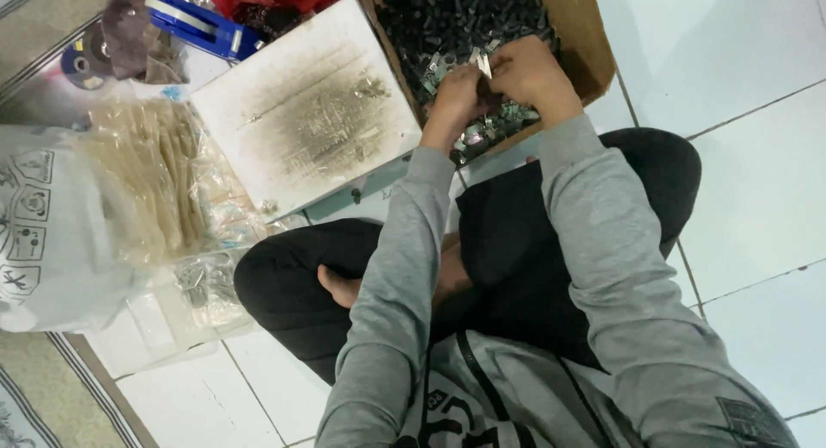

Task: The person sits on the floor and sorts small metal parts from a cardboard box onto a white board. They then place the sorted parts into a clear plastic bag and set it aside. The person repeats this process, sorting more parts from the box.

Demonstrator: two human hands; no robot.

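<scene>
While both hands were held together over the brown cardboard box (594, 43) at the upper centre of the frame, a small pale metal piece (483, 65) was pinched between them. The left hand (456, 91) was curled around it from the left, and the right hand (529, 74) was closed over it from the right. Small dark parts (456, 13) filled the box. A stained white board (301, 104) lay just left of it, and clear plastic bags (163, 181) were piled at the left.
</scene>
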